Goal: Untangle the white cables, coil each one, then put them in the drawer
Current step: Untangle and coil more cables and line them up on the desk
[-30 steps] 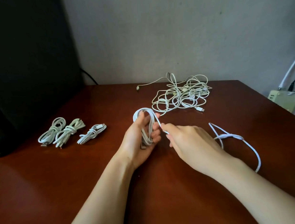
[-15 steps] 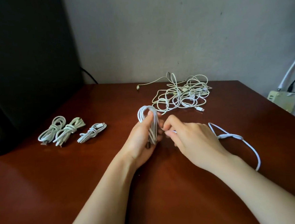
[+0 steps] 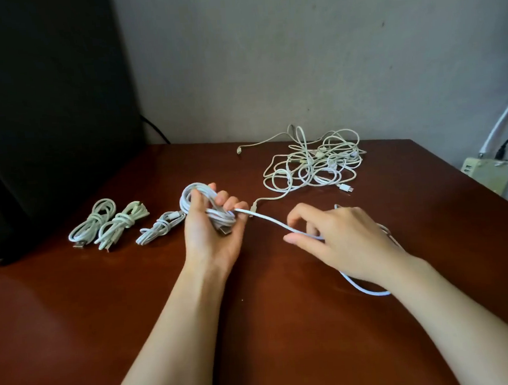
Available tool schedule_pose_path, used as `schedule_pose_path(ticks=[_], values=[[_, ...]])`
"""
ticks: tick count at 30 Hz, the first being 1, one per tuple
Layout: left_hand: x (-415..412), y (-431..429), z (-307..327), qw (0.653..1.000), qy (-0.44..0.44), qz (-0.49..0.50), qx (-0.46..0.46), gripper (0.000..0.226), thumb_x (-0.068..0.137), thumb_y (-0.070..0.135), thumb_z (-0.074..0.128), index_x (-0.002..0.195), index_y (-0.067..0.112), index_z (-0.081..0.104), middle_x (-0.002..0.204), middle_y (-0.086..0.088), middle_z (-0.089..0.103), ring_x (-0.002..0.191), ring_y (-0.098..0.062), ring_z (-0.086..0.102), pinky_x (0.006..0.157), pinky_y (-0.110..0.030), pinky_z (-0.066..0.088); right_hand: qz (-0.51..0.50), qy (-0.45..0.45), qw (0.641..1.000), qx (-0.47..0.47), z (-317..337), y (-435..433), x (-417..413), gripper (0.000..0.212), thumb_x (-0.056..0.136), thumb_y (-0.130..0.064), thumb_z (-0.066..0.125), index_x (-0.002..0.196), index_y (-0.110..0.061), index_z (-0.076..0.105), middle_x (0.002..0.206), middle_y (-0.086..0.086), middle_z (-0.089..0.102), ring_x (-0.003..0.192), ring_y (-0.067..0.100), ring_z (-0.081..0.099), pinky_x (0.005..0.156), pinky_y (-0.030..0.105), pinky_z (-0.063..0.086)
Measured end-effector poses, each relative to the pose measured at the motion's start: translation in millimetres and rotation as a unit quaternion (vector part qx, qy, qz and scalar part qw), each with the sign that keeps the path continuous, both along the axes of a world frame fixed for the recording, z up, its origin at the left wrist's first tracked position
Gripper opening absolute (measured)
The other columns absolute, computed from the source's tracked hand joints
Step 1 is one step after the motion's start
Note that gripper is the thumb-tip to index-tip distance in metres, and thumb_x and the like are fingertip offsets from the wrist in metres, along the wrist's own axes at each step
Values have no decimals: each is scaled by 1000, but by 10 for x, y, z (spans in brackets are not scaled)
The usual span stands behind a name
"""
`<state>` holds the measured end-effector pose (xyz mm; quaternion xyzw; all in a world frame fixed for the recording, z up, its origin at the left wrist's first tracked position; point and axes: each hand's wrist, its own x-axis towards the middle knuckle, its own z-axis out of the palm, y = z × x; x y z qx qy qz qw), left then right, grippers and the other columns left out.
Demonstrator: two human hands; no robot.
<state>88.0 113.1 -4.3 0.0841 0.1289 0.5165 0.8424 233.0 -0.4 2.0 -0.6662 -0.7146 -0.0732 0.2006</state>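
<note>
My left hand (image 3: 211, 230) grips a partly wound coil of white cable (image 3: 194, 198) above the brown table (image 3: 73, 312). From the coil a free strand (image 3: 268, 220) runs right to my right hand (image 3: 338, 237), which pinches it between thumb and fingers. The rest of that strand loops on the table behind and below my right wrist. A tangled pile of white cables (image 3: 314, 163) lies at the back of the table. Three finished coils (image 3: 92, 223) (image 3: 121, 225) (image 3: 158, 227) lie in a row at the left. No drawer is in view.
A large black object (image 3: 43, 117) stands at the left rear, partly over the table. Off the table's right edge sits a cream power strip (image 3: 488, 174) with plugged leads. A grey wall closes off the back.
My left hand has shifted left with the coil, close to the third finished coil. My right hand has slid away along the strand to the right and drawn it out straight.
</note>
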Motion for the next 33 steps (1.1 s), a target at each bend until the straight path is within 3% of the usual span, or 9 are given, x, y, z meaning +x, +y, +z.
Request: schedule_pose_path(ticks=[3, 6, 10, 13, 16, 18, 22, 27, 33], values=[[-66, 58, -7, 997, -55, 10, -46, 35, 103, 36, 30, 88, 10, 48, 60, 0, 32, 51, -11, 27, 57, -23, 29, 1, -12, 996, 87, -19, 9, 93, 28, 89, -50, 48, 84, -24, 58, 60, -10, 52, 58, 17, 52, 58, 27, 37], [-83, 67, -11, 998, -32, 18, -41, 33, 103, 35, 32, 89, 10, 49, 60, 0, 33, 50, -11, 28, 56, -23, 28, 31, 7, 988, 151, -26, 40, 153, 30, 90, -41, 46, 81, -17, 62, 66, -8, 51, 63, 5, 39, 62, 21, 33], [-1, 24, 1, 985, 161, 31, 58, 29, 104, 34, 34, 93, 15, 52, 65, 3, 37, 50, -7, 31, 53, -20, 29, 84, -24, 967, 240, 51, 55, 152, 24, 90, -26, 56, 80, -9, 68, 70, -11, 44, 68, 4, 35, 71, 15, 30], [75, -35, -17, 941, 303, 8, 152, 25, 103, 32, 37, 94, 16, 54, 65, 4, 40, 51, -5, 34, 51, -18, 31, 136, -35, 955, 263, 100, 38, 98, 21, 90, -22, 60, 81, -6, 70, 69, -5, 52, 69, 10, 41, 73, 20, 35], [106, -111, -31, 901, 368, -60, 223, 23, 101, 30, 41, 98, 13, 56, 68, 1, 41, 56, -7, 35, 55, -20, 31, 162, -42, 948, 272, 114, 28, 20, 19, 90, -19, 61, 81, -5, 70, 70, 0, 56, 69, 14, 44, 72, 23, 38], [111, -174, -27, 877, 381, -119, 266, 24, 101, 31, 41, 101, 12, 56, 70, 0, 44, 60, -9, 38, 57, -22, 31, 162, -50, 944, 284, 115, 21, -4, 19, 91, -17, 61, 80, -4, 70, 69, 1, 57, 68, 16, 45, 71, 22, 37], [126, -282, -11, 837, 383, -235, 311, 30, 101, 32, 42, 77, 19, 57, 57, 9, 51, 50, -2, 44, 51, -17, 35, 146, -57, 936, 316, 132, 7, 26, 20, 93, -17, 60, 83, -3, 70, 71, 4, 61, 67, 20, 49, 69, 27, 41], [121, -308, -14, 835, 325, -311, 318, 26, 101, 33, 45, 83, 17, 55, 71, 0, 45, 59, -6, 34, 48, -15, 33, 111, -74, 930, 342, 126, 20, 88, 22, 94, -18, 59, 81, -3, 69, 69, 6, 60, 64, 24, 50, 66, 33, 43], [92, -332, 21, 834, 269, -370, 308, 42, 84, 55, 45, 74, 25, 73, 70, 0, 43, 57, -6, 31, 49, -14, 33, 68, -72, 932, 349, 97, 49, 159, 24, 93, -22, 58, 84, -2, 69, 72, 6, 59, 71, 22, 49, 74, 28, 38]])
